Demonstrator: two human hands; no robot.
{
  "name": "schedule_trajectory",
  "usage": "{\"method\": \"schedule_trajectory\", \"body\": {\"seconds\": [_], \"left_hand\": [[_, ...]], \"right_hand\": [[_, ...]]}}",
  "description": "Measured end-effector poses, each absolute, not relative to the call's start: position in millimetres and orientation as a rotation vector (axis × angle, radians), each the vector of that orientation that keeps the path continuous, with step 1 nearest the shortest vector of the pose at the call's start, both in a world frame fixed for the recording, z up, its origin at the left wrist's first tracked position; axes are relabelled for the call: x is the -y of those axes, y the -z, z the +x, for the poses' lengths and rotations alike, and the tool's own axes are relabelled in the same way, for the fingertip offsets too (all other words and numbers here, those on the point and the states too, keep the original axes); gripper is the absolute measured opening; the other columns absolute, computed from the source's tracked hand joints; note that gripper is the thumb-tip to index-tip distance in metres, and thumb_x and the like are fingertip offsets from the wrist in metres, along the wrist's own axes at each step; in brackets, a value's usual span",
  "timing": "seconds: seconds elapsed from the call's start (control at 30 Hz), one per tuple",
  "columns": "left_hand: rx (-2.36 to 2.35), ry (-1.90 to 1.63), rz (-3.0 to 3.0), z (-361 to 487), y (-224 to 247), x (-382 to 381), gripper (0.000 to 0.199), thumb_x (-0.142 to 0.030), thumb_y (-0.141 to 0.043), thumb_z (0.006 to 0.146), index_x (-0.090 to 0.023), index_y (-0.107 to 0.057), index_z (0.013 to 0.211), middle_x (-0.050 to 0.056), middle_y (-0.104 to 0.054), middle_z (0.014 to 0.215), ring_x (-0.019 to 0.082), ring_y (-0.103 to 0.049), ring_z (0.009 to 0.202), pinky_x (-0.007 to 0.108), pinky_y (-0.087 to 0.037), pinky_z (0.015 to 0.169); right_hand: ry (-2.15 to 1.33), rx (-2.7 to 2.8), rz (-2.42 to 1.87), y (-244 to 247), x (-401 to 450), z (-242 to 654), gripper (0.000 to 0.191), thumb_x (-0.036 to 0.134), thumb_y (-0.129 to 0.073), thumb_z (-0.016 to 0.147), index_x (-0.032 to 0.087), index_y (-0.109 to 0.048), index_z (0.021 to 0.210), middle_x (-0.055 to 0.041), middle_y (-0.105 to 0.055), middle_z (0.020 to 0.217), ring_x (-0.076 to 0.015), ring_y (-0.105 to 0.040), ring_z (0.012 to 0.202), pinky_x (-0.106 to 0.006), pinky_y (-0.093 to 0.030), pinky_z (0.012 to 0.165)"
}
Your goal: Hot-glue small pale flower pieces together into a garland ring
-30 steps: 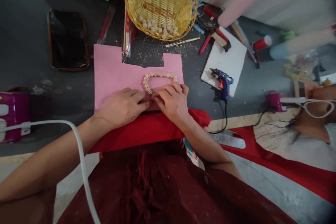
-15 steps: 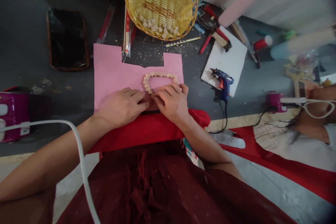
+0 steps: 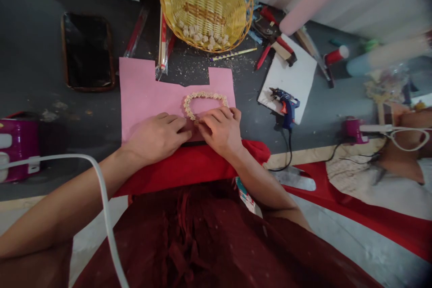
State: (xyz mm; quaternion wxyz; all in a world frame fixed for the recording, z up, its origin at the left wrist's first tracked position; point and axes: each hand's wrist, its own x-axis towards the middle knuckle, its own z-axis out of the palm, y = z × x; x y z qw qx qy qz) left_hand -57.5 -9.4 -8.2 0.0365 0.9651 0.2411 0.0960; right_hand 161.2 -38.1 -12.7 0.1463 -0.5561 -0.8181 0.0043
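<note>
A curved string of small cream flower-like pieces [image 3: 204, 95] lies on a pink sheet [image 3: 138, 94] with a notch in its far edge. My right hand [image 3: 221, 128] is over the string's near side, fingers bent and closed on it; the fingertips and part of the string are hidden under the hand. Just left of it, my left hand [image 3: 157, 137] rests on the sheet, fingers curled and thumb pointing at the string's end. What its fingertips hold, if anything, is too small to make out.
A yellow wicker basket [image 3: 205, 6] holds several loose cream pieces. On the right, a blue glue gun [image 3: 287, 105] lies on a white board [image 3: 305, 85] near red-handled pliers [image 3: 286, 49]. A phone [image 3: 87, 51] lies left. A white cable [image 3: 101, 180] crosses my left forearm.
Both hands and the string hold almost the same place. Only a very slight shift of the whole view shows.
</note>
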Motion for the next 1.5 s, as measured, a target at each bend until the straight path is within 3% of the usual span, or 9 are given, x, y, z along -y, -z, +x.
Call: {"method": "schedule_trajectory", "body": {"seconds": [0.27, 0.5, 0.97, 1.2, 1.5], "left_hand": [[-0.756, -0.279, 2.958, -58, 8, 10, 0.027, -0.019, -0.047, 0.097, -0.021, -0.073, 0.101, 0.007, -0.067, 0.093, 0.022, -0.062, 0.083, 0.036, -0.049, 0.077], [-0.736, -0.194, 2.938, -58, 4, 10, 0.033, -0.021, -0.042, 0.101, -0.024, -0.072, 0.114, 0.006, -0.066, 0.094, 0.021, -0.061, 0.084, 0.035, -0.047, 0.078], [-0.679, -0.236, 2.95, -59, 5, 11, 0.028, -0.018, -0.047, 0.096, -0.022, -0.074, 0.104, 0.007, -0.065, 0.093, 0.022, -0.06, 0.083, 0.037, -0.048, 0.078], [-0.699, -0.165, 2.917, -59, 3, 12, 0.033, -0.018, -0.042, 0.098, -0.022, -0.073, 0.108, 0.007, -0.066, 0.098, 0.022, -0.06, 0.088, 0.037, -0.048, 0.082], [-0.684, -0.193, 2.919, -60, 4, 12, 0.031, -0.017, -0.043, 0.098, -0.021, -0.072, 0.108, 0.007, -0.066, 0.098, 0.022, -0.06, 0.088, 0.037, -0.049, 0.082]], "right_hand": [[0.04, 2.272, -1.62, 7, 40, 167, 0.016, 0.033, -0.059, 0.094, 0.024, -0.068, 0.085, 0.0003, -0.074, 0.095, -0.0198, -0.059, 0.098, -0.042, -0.03, 0.094], [0.066, 2.211, -1.649, 2, 48, 191, 0.012, 0.034, -0.062, 0.094, 0.025, -0.07, 0.091, -0.0012, -0.074, 0.098, -0.021, -0.059, 0.101, -0.042, -0.032, 0.093], [-0.106, 2.478, -1.51, 0, 41, 173, 0.019, 0.03, -0.054, 0.099, 0.025, -0.07, 0.107, -0.0011, -0.072, 0.112, -0.0214, -0.053, 0.108, -0.045, -0.028, 0.098], [-0.084, 2.421, -1.568, 3, 45, 173, 0.022, 0.039, -0.055, 0.098, 0.023, -0.071, 0.099, -0.0027, -0.073, 0.108, -0.0229, -0.053, 0.106, -0.044, -0.029, 0.096], [-0.108, 2.403, -1.544, 6, 42, 167, 0.018, 0.033, -0.055, 0.099, 0.025, -0.071, 0.101, 0.0002, -0.074, 0.109, -0.0203, -0.055, 0.105, -0.043, -0.031, 0.097]]}}
